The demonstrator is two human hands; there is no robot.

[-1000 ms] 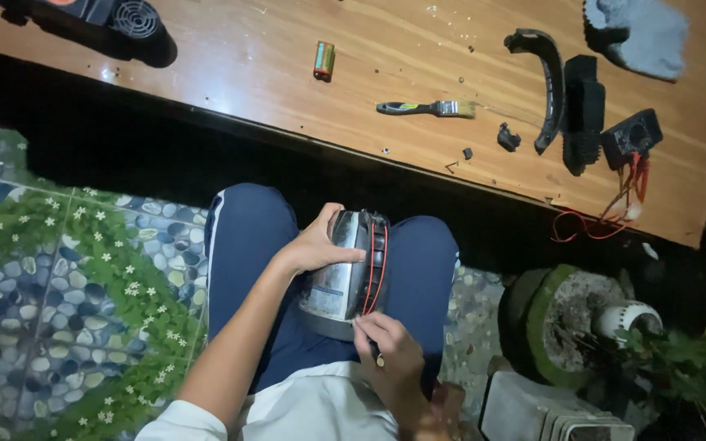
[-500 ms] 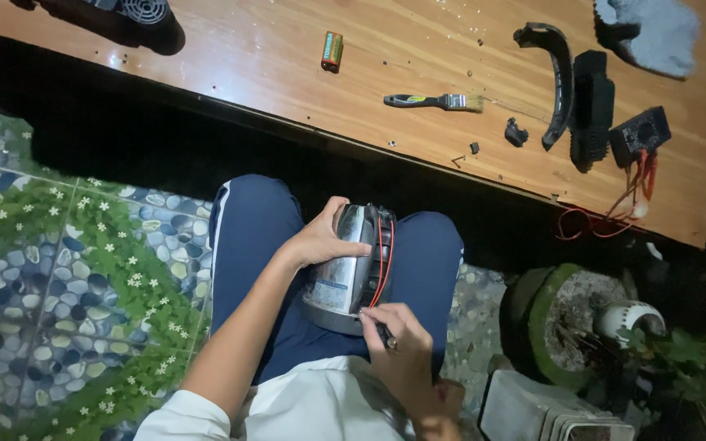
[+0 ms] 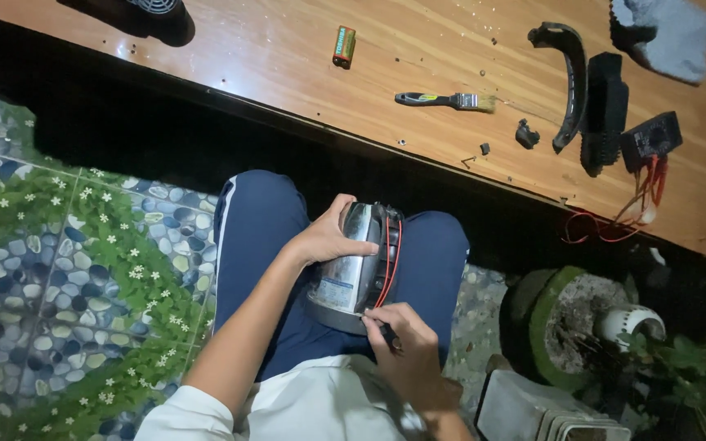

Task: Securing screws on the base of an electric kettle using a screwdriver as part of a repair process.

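Note:
A shiny metal kettle body [image 3: 353,265] lies on its side across my lap, with red wires running along its open black side. My left hand [image 3: 324,239] grips its upper left side and steadies it. My right hand [image 3: 402,351] is closed around a thin dark tool, whose tip touches the kettle's lower rim near the wires. My legs are in dark blue trousers [image 3: 263,220].
A wooden table [image 3: 418,49] ahead carries a battery [image 3: 343,46], a small brush [image 3: 447,100], a curved black handle [image 3: 569,73], a black base part [image 3: 604,110], a wired black module [image 3: 651,140] and a grey cloth [image 3: 663,28]. Patterned floor at left; plant pots [image 3: 582,327] at right.
The view has shifted slightly. My right hand has kept working the tool at the kettle's lower edge, and my left hand still holds the kettle.

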